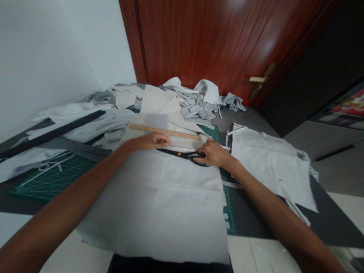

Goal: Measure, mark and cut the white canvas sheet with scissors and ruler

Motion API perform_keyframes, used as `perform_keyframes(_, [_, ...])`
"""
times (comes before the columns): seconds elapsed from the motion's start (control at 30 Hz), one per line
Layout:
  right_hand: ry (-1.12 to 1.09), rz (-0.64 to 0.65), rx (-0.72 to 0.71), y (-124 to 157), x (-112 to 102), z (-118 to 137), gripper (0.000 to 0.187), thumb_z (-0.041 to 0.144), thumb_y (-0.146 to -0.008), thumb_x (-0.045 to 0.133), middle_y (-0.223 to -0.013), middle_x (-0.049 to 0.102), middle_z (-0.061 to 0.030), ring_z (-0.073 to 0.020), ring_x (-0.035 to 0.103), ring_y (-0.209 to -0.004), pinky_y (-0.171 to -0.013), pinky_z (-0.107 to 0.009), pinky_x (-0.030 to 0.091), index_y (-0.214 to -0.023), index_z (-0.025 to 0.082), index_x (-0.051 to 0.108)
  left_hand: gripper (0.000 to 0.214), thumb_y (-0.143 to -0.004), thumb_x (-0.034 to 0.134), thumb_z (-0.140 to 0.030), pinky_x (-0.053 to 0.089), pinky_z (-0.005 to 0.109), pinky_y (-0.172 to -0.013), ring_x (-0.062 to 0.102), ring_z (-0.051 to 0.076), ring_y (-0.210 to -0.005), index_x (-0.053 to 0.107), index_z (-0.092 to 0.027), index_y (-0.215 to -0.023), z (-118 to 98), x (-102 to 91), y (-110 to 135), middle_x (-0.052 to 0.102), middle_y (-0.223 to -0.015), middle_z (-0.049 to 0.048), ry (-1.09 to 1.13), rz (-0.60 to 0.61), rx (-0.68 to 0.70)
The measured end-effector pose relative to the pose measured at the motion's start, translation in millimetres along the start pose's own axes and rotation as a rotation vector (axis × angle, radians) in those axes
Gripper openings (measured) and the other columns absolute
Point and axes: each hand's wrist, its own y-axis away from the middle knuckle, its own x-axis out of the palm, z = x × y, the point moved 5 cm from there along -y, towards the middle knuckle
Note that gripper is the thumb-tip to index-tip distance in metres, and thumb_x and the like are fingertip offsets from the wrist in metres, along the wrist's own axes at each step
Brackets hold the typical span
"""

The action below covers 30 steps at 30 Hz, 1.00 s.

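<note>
My right hand (212,152) is closed around the handles of black fabric scissors (184,154), which lie across a large white cloth (170,189) with their blades pointing left. Beside the blade tips, my left hand (153,141) rests on the cloth with its fingers curled together; whatever they pinch is hidden. Just beyond both hands a wooden ruler (165,131) lies on cream fabric (156,100). A small grey fabric square (156,121) sits behind the ruler. The white cloth hangs over the table's near edge towards me.
Green cutting mats (54,185) cover parts of the dark table (256,212). Heaped fabric scraps (199,110) lie at the back. A long black strip (57,132) crosses cloth at left. Stacked white pieces (267,163) lie at right. A wooden door (199,45) stands behind.
</note>
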Motion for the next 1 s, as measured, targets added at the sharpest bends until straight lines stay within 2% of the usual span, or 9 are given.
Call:
perform_keyframes(0.33, [-0.031,-0.018,0.014,0.0,-1.1,-0.2,0.044,0.051,-0.094,0.065,-0.064,0.066,-0.0055,-0.0179,0.052,-0.064,-0.076,-0.033,0.034,-0.066,0.017,0.066,0.049,-0.090,0.053,-0.063,0.042,0.022,-0.072,0.055,0.016,-0.080,0.064,-0.016,-0.094,-0.4,-0.8,-0.2,0.061,-0.086,0.0023,-0.008,-0.003,0.017])
perform_keyframes(0.63, [-0.025,-0.029,0.054,-3.5,-0.5,-3.0,0.044,0.053,-0.088,0.067,-0.059,0.064,-0.0023,-0.0165,0.051,-0.059,-0.082,-0.036,0.033,-0.059,0.019,0.063,0.045,-0.093,0.051,-0.060,0.041,0.022,-0.072,0.053,0.015,-0.078,0.061,-0.016,-0.094,5.2,-0.4,-1.6,0.056,-0.085,0.0009,0.001,-0.013,0.038])
perform_keyframes(1.0, [-0.001,0.033,0.106,-0.8,-7.3,4.0,0.042,0.055,-0.087,0.064,-0.066,0.068,-0.0038,-0.0206,0.058,-0.071,-0.085,-0.038,0.028,-0.064,0.019,0.063,0.047,-0.092,0.052,-0.061,0.038,0.022,-0.068,0.049,0.013,-0.073,0.062,-0.015,-0.091,3.1,-1.7,-2.9,0.056,-0.081,0.0006,-0.011,-0.008,0.034])
